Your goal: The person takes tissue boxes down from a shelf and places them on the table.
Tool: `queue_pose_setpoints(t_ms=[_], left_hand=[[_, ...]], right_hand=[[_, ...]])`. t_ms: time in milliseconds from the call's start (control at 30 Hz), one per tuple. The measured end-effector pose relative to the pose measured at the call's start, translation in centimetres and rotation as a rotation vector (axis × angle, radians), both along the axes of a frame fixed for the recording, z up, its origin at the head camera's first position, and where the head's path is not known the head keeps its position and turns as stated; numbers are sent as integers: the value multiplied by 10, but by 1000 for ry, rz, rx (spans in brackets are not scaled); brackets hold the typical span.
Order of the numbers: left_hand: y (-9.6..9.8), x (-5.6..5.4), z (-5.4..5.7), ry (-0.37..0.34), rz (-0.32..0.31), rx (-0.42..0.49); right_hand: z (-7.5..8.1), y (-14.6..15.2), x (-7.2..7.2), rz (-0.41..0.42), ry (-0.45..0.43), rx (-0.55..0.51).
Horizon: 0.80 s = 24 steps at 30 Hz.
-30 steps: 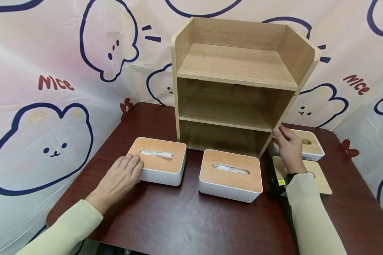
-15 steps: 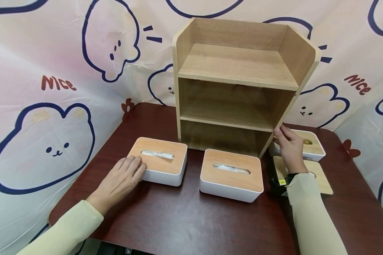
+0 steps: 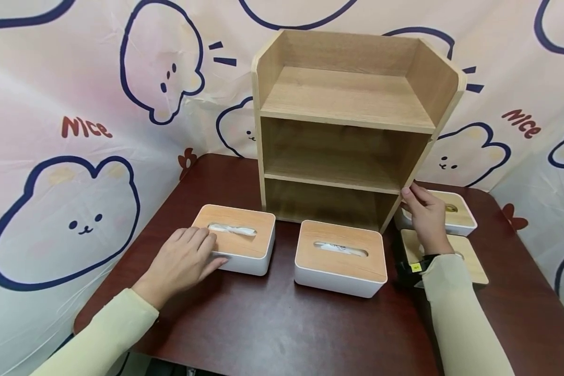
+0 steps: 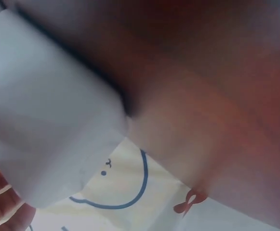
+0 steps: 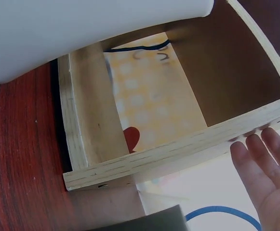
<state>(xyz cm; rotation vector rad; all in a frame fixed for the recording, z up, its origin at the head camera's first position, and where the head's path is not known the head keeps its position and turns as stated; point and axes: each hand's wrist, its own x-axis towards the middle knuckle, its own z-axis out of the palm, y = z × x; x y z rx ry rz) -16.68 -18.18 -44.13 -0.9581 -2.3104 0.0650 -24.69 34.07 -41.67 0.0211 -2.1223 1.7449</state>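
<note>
A white tissue box (image 3: 243,262) with a wooden lid stands on the left, a folded tissue in its slot. My left hand (image 3: 180,259) rests at its near left corner, fingers over the lid's edge, thumb stretched along the front side. Fingers (image 4: 7,207) show beside the box in the left wrist view. A three-tier wooden shelf (image 3: 352,99) stands at the back. My right hand (image 3: 427,218) holds the front edge of its right side panel, thumb in front. In the right wrist view, fingers (image 5: 265,166) lie along the outside of the shelf.
A second tissue box (image 3: 340,274) sits in front of the shelf. To the right, partly behind the right hand, are a white box (image 3: 460,209) with a wooden lid and a dark box (image 3: 472,263) with a pale lid. Patterned sheeting (image 3: 89,183) surrounds the table (image 3: 282,334).
My left thumb has spread away from the fingers along the box's front. The right hand stays on the shelf's side, and the boxes have not moved.
</note>
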Motion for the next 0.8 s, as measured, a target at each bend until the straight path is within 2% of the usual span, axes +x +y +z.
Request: queue_pose_setpoints(t_ms=[133, 233, 433, 567, 800], left_hand=[[3, -6, 10, 18, 18, 5], [6, -11, 16, 22, 18, 21], [10, -20, 18, 23, 0, 77], [16, -25, 22, 24, -3, 113], [27, -36, 38, 16, 30, 166]], right_hand=[[1, 0, 0, 19, 1, 36], [5, 1, 2, 37, -14, 114], [12, 1, 5, 49, -62, 231], [12, 1, 11, 25, -77, 281], [12, -2, 25, -64, -82, 346]])
